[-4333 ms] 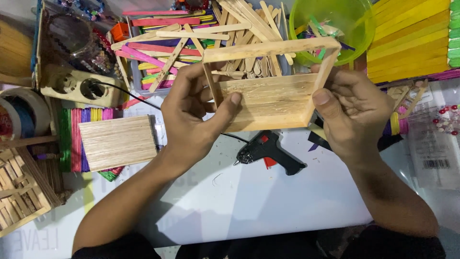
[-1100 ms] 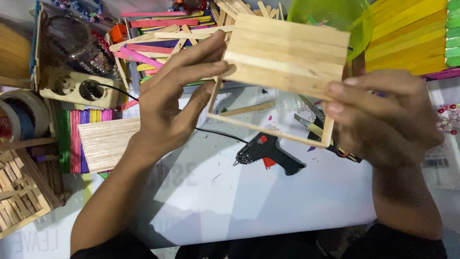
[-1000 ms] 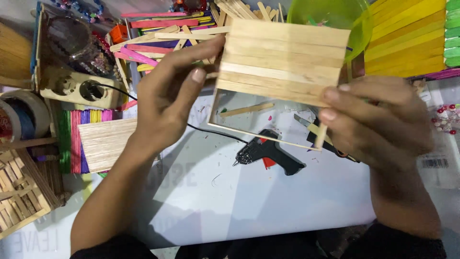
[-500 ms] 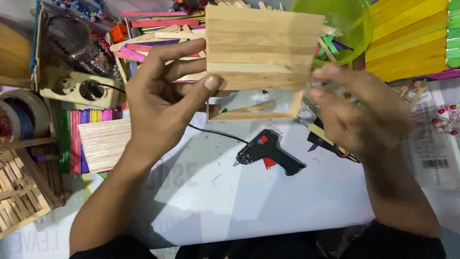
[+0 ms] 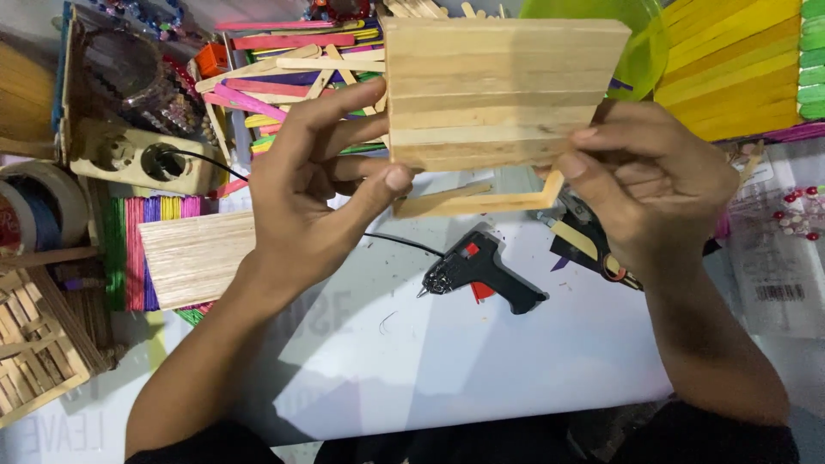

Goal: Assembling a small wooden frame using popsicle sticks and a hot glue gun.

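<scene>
- As the view looked down, the left hand point(image 5: 314, 193) had its grip closed on the left edge of the wooden stick panel point(image 5: 503, 90), thumb against the lower corner and fingers spread behind it.
- The right hand point(image 5: 657, 193) gripped the panel's lower right corner, fingertips pressed on the front face.
- The panel was held above the surface point(image 5: 412, 361), tilted with its flat side toward the camera; a stick frame point(image 5: 481, 202) projected below its bottom edge.
- A black glue gun point(image 5: 481, 271) lay on the white surface beneath the hands, untouched, its cord running leftward.
- A second flat panel of sticks point(image 5: 198, 258) lay at left on top of coloured sticks point(image 5: 137, 249).
- A pile of loose coloured and plain sticks point(image 5: 292, 64) sat behind the left hand.
- A green bowl point(image 5: 644, 43) stood behind the panel, partly hidden by it.
- Yellow stick stacks point(image 5: 730, 69) lay at upper right.
</scene>
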